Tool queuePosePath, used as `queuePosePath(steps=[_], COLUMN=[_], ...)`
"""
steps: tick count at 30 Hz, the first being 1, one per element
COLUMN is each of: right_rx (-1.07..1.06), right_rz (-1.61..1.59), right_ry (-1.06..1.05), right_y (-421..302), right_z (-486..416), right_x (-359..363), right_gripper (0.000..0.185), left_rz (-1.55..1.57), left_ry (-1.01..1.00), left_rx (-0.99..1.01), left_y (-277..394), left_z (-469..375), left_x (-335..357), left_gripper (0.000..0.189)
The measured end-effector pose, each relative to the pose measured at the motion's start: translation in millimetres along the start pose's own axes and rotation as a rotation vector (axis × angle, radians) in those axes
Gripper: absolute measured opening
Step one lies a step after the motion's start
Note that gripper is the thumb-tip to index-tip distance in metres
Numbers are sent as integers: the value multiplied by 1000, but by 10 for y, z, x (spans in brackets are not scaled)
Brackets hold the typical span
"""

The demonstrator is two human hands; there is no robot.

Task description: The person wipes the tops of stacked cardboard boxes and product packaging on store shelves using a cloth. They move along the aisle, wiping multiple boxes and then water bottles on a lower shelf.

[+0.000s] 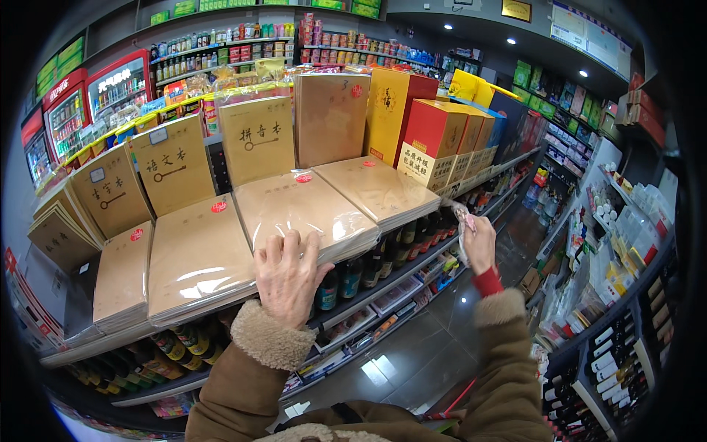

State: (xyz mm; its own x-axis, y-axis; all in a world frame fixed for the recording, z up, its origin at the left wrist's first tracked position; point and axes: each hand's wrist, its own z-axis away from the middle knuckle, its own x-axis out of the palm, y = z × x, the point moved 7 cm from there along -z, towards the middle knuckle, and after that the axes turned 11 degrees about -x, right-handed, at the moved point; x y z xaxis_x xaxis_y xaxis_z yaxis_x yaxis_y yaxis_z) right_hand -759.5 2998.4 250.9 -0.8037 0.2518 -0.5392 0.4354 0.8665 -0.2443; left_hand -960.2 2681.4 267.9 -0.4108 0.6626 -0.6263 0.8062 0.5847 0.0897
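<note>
My left hand [288, 273] rests with spread fingers on the front edge of a plastic-wrapped stack of brown-covered notebooks [301, 204]. Another wrapped stack [199, 254] lies to its left, and a further one [381, 188] to its right. My right hand [479, 242] grips a crumpled pale cloth [464, 229] with pink patches, just right of the right-hand stack's corner. Behind the stacks, exercise books [172, 166] with key drawings stand upright. A tall wrapped brown pack [330, 119] stands beside a yellow and dark red box [392, 119].
Red and gold boxes [436, 132] line the top shelf at right. Dark glass bottles [351, 279] fill the shelf below. Beyond the tiled floor [425, 337], a rack of wine bottles [613, 359] and plastic-wrapped goods [635, 215] stand at right. Drinks coolers [119, 83] stand back left.
</note>
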Motion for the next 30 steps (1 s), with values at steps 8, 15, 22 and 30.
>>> queuePosePath(steps=[8, 15, 22, 30], right_rx=[-459, -223, 438, 72], right_rz=[-377, -44, -252, -308], right_ry=[130, 133, 250, 263], right_y=[-1825, -406, 1403, 896], right_z=[494, 574, 1092, 462], right_x=[539, 897, 649, 165], right_gripper=[53, 39, 27, 35], left_rz=[29, 25, 18, 47], left_ry=[-15, -7, -26, -21], left_rx=[-23, -32, -46, -44], left_y=[52, 34, 51, 77], left_z=[-15, -5, -11, -6], left_x=[-20, -22, -34, -43], left_gripper=[55, 56, 56, 59])
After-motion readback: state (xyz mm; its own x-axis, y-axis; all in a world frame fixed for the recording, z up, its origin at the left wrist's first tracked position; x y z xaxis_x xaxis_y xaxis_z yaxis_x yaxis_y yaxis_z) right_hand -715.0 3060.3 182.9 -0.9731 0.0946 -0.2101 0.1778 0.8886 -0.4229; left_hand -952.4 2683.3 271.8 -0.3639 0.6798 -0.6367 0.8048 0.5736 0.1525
